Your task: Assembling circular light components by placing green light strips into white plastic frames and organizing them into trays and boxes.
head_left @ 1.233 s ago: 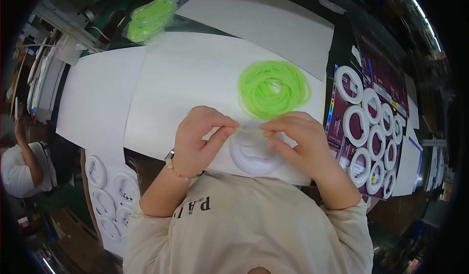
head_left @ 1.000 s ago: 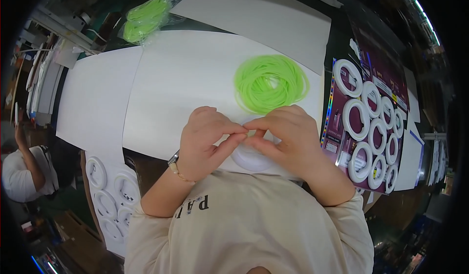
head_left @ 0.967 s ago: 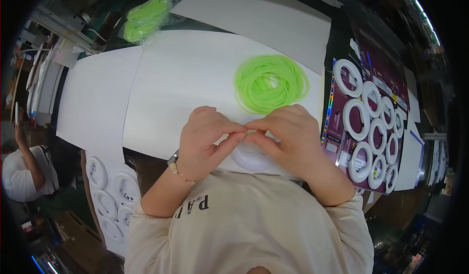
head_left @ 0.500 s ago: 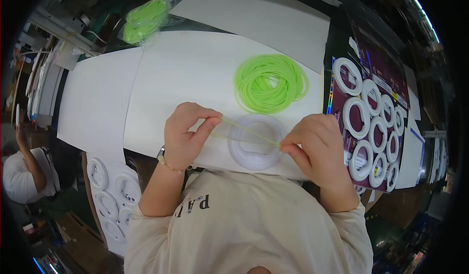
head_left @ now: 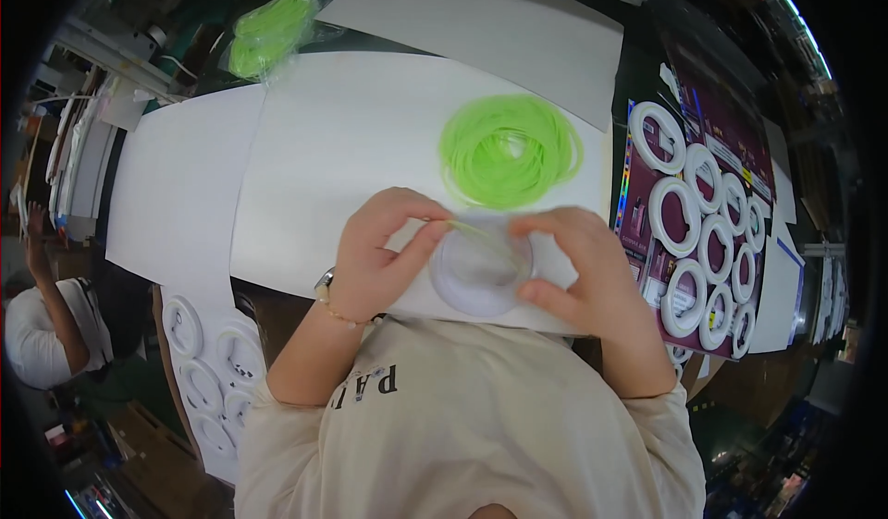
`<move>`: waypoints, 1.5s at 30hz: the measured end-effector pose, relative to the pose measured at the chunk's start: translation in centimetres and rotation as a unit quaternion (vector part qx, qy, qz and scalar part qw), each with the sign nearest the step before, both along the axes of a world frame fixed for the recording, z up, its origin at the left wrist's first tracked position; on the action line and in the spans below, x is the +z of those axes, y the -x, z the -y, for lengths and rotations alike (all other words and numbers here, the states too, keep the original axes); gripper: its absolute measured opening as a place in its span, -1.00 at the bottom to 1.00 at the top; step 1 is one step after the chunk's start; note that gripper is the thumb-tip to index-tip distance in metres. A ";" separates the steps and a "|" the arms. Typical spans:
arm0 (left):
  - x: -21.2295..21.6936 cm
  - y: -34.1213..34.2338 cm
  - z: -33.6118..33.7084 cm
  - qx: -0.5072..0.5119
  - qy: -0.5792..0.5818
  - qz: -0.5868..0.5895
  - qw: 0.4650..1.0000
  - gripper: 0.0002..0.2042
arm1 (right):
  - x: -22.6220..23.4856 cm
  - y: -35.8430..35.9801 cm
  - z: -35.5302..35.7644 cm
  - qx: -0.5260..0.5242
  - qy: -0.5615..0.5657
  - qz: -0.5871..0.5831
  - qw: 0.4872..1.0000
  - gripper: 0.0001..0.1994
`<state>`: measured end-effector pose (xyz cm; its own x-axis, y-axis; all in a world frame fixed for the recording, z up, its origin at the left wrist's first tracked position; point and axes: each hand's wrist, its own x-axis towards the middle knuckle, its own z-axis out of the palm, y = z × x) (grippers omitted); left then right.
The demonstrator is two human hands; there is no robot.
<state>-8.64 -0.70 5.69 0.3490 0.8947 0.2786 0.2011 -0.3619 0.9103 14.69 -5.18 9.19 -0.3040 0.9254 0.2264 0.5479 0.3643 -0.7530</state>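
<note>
My left hand (head_left: 381,251) pinches a thin yellow-green cord (head_left: 481,235) between thumb and fingertips. The cord runs from there toward my right hand (head_left: 592,274), blurred at its far end. Thumb and forefinger of the right hand are spread apart, with no cord visibly gripped between them. Beneath both hands lies a whitish translucent ring (head_left: 450,294) on a white sheet (head_left: 324,167); the fingers partly cover it. Just beyond sits a loose pile of bright green looped cords (head_left: 472,140).
At right, several white rings (head_left: 658,138) lie on a dark printed board (head_left: 638,214). More white rings (head_left: 185,327) rest on a white sheet at lower left. A clear bag of green cords (head_left: 277,33) lies at the back left. Another person (head_left: 55,320) is at far left.
My left hand has moved right, closer to the right hand. The right fingers have parted from their pinch on the cord, which was taut and is now slack.
</note>
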 end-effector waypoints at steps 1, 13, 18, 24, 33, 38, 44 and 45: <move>0.5 -0.5 0.0 0.000 0.002 0.000 1.000 -0.93 | 0.1 0.5 -0.6 -0.020 -0.027 -0.015 0.999 -0.80; 0.3 -2.3 -2.5 -0.037 -0.177 -0.104 0.978 -0.89 | -2.4 -0.5 -1.8 -0.018 -0.208 0.087 0.974 -0.70; -1.9 -1.1 0.4 -0.181 -0.271 -0.222 0.919 -0.84 | -6.3 -1.1 1.7 0.003 -0.114 0.057 0.992 -0.72; -4.8 -0.1 2.3 -0.210 -0.268 -0.269 0.901 -0.84 | -10.8 -0.9 4.1 0.067 -0.163 0.051 0.983 -0.72; -4.7 -0.1 3.2 -0.208 -0.290 -0.314 0.880 -0.79 | -9.6 -1.1 4.9 0.131 -0.150 0.175 0.964 -0.73; -5.1 1.3 3.7 -0.221 -0.309 -0.342 0.859 -0.74 | -8.9 -1.6 6.2 0.065 -0.141 0.238 0.959 -0.65; -5.7 0.5 4.9 -0.218 -0.267 -0.290 0.893 -0.70 | -9.3 -2.2 6.5 0.009 -0.087 0.227 0.970 -0.55; -5.7 0.3 4.7 -0.218 -0.266 -0.270 0.900 -0.69 | -9.4 -1.9 6.6 0.002 -0.070 0.204 0.976 -0.53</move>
